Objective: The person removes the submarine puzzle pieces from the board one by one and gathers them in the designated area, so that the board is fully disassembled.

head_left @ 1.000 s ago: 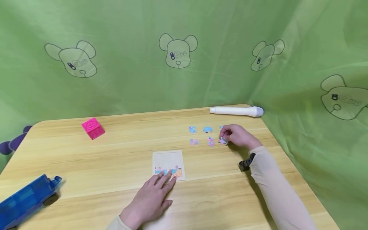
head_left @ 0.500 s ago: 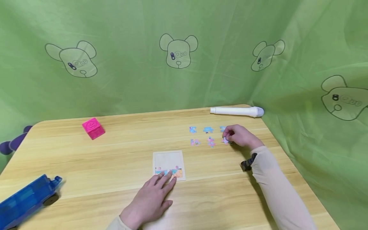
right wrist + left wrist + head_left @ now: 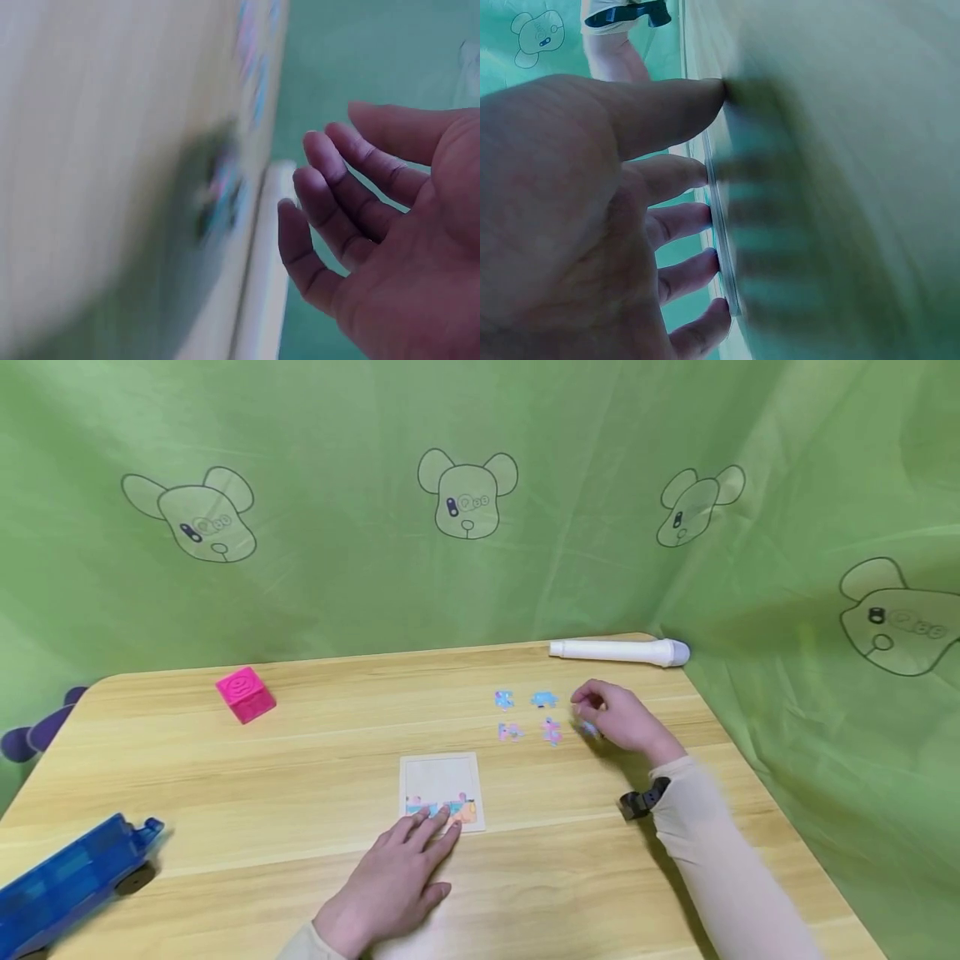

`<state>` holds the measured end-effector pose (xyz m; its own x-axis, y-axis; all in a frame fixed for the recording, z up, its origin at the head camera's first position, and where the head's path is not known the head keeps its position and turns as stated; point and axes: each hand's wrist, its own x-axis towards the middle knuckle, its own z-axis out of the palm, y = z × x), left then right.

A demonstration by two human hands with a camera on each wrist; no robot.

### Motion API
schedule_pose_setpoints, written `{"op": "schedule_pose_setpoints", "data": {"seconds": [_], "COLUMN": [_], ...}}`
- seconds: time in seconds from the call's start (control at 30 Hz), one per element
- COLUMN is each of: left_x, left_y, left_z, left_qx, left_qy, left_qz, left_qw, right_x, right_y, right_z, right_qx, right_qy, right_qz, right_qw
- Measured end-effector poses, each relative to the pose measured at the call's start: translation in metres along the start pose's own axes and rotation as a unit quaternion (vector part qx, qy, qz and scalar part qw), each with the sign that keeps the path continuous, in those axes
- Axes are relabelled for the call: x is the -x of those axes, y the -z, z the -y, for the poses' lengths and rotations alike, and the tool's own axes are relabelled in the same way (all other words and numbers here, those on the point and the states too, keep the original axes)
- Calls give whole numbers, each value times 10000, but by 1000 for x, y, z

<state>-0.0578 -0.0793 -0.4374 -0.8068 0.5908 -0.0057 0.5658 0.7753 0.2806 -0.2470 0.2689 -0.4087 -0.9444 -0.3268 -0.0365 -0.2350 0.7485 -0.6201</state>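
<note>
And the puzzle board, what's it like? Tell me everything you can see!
The puzzle board is thin, pale and four-sided with a plain border; it looks like wood or card. It lies flat on the table. Puzzle pieces in blue, orange and pink fill the part nearest the person, with an uneven, knobbly far edge; beyond them the board is bare. The left grip rests its fingertips over the near side, hiding some pieces, so I can't tell what the picture shows.

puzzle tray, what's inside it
Colourful puzzle pieces lie along the near side of the tray; its far part looks bare. The left hand covers some of them, so what's beneath is hidden.
</note>
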Motion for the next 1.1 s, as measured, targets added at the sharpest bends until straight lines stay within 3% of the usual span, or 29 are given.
{"op": "schedule_pose_setpoints", "data": {"seconds": [0.2,0.53,0.83,1.1], "left_x": [-1,2,6,6], "left_y": [1,2,3,2], "left_z": [-1,-3,-1,-4], "left_qx": [-39,33,205,20], "left_qy": [56,-18,-209,-131], "left_qz": [83,210,178,182], "left_qw": [9999,9998,9994,9997], "right_x": [6,15,15,13], "right_y": [-21,-68,-102,-122], "right_z": [45,101,132,144], "right_qx": [-301,-372,-121,444], "right_qy": [772,1690,2165,2180], "right_qz": [319,1215,1989,1903], "right_qw": [9961,9774,9557,9562]}}
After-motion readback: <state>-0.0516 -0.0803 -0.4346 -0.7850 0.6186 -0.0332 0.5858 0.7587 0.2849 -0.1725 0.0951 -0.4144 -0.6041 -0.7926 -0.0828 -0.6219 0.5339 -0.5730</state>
